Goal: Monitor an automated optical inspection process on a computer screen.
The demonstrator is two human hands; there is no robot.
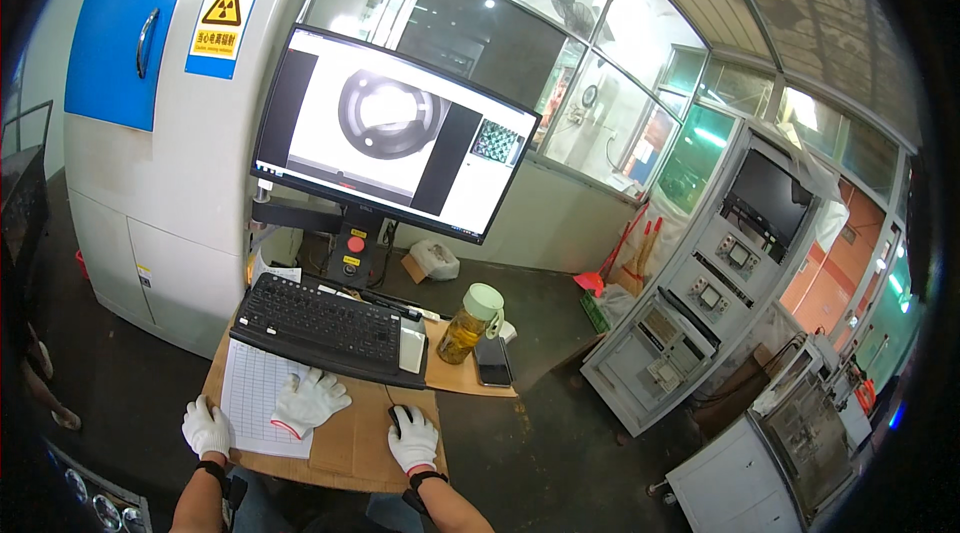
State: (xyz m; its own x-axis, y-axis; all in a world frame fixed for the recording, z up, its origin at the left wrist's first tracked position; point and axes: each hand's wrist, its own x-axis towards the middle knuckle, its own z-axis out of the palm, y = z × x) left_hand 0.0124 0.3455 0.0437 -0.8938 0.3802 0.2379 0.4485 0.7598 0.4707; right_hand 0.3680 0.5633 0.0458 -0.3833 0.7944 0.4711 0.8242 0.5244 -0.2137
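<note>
My right hand [413, 441], in a white knit glove, is closed over a black computer mouse [401, 417] on the brown cardboard table top [355, 443]. My left hand [206, 430], gloved the same way, rests at the table's left edge with its fingers stretched out and nothing in them. Beside it lies a gridded paper sheet [246, 401], and a loose white glove [308, 401] sits on that sheet. Behind the hands is a black keyboard [325, 325]. A tilted monitor [392, 128] above it displays a grey ring-shaped image.
A bottle of amber liquid with a pale green lid [467, 325] and a phone [493, 361] stand right of the keyboard. A red push button [355, 245] is below the monitor. At left rises a large cabinet with a blue door [128, 45]; a grey control console [700, 283] stands right.
</note>
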